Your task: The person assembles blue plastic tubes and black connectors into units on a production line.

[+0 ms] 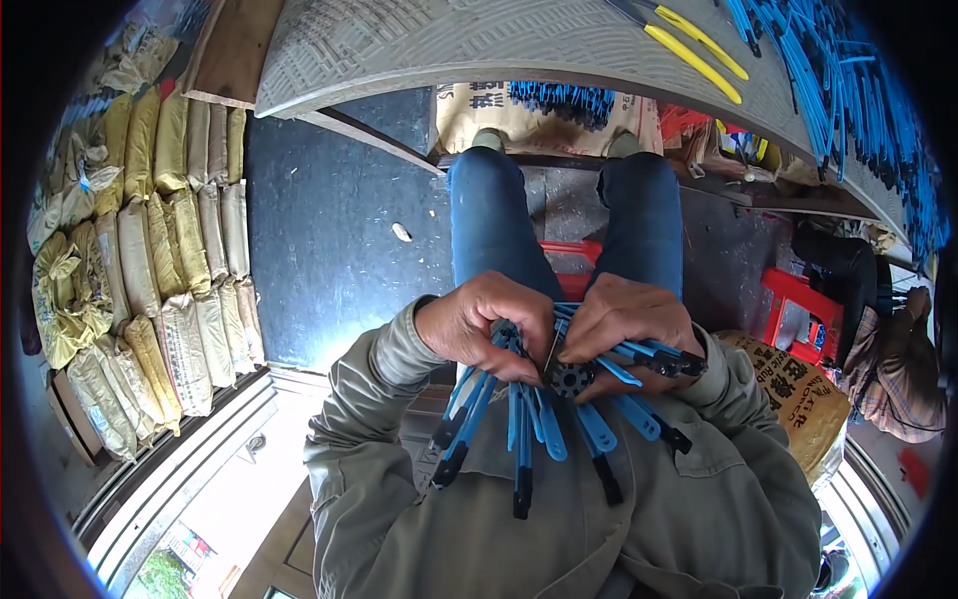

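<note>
In front of my chest is a radial frame of blue strips (547, 424) with black end pieces, fanning out from a round black notched hub (572, 379). My left hand (494, 324) is closed on the frame's left side, with thumb and fingertips close to the hub. My right hand (634, 324) is closed at its right side, and several strips stick out below and past its fingers. A thin, wire-like piece (552, 349) shows between the fingertips of both hands; its kind is unclear. Fingers hide part of the hub.
A grey patterned worktop (449, 45) spans the far side, bearing yellow-handled pliers (699, 60) and a heap of blue strips (848, 100). Stacked sacks (150, 250) stand at left. To the right are a red plastic stool (788, 309), a filled sack (798, 399) and another person (898, 369).
</note>
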A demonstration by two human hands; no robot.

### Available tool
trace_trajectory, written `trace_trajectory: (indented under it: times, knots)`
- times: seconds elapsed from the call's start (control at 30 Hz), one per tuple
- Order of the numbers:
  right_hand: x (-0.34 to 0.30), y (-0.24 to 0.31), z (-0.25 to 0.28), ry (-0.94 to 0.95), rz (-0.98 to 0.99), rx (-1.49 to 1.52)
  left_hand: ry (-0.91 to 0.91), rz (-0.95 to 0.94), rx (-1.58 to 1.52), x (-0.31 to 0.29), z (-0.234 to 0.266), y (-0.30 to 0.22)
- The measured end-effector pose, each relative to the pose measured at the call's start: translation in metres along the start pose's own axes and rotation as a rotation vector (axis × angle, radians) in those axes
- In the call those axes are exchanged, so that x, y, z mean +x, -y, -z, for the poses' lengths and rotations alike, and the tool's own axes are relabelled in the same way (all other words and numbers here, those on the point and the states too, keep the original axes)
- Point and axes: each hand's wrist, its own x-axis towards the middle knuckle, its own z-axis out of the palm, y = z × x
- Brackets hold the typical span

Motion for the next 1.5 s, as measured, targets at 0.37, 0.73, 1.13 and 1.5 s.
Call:
trace_trajectory:
  times: [0.37, 0.73, 1.13, 1.5]
  knots:
    - [0.003, 0.001, 0.001, 0.064, -0.013, -0.007, 0.035, 0.020, 0.023, 0.001, 0.003, -0.001]
    - [-0.002, 0.001, -0.009, -0.055, -0.257, 0.298, 0.261, 0.296, -0.118, 0.021, 0.026, -0.001]
    - [0.031, -0.002, 0.008, 0.206, 0.080, -0.001, 0.229, 0.371, -0.315, 0.021, 0.037, 0.023]
    - [0.038, -0.012, -0.004, -0.275, -0.267, -0.033, -1.220, -0.618, 0.216, -0.041, -0.010, -0.001]
